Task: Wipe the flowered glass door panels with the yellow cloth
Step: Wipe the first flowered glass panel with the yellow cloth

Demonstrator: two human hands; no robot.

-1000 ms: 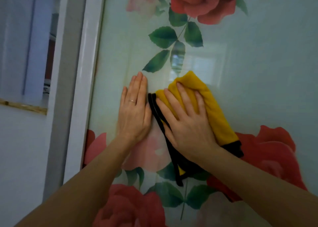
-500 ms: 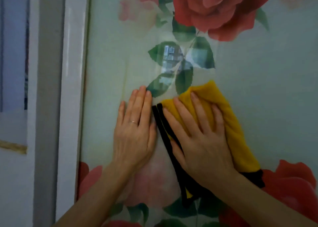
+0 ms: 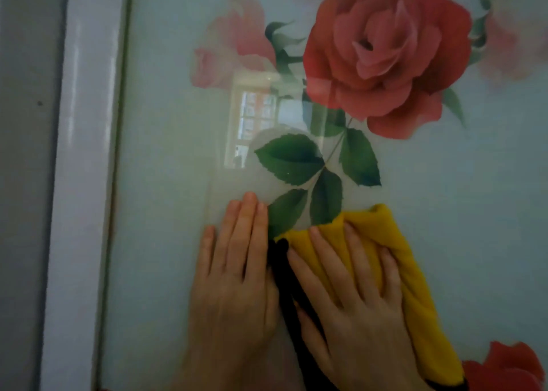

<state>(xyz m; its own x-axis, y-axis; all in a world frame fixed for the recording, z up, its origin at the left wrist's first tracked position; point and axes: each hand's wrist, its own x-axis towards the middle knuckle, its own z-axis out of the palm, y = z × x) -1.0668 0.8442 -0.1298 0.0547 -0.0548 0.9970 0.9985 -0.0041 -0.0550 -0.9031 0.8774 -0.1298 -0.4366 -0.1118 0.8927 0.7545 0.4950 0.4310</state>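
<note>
Fingers (image 3: 360,257) straight, right hand (image 3: 355,325) presses yellow cloth (image 3: 415,295), left hand (image 3: 234,286) touches glass (image 3: 166,183).

Yellow cloth (image 3: 412,286) edged black; pale glass panel (image 3: 459,212) printed red roses

A home: rose-printed glass door (image 3: 444,212), white frame (image 3: 83,183).

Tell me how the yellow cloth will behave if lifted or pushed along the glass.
Probably floppy: the yellow cloth bunches into folds under the right hand, so it would likely droop if lifted. Likely light: flat fingers alone hold it against the glass panel. It should slide easily; the glass looks glossy, with a reflection.
</note>
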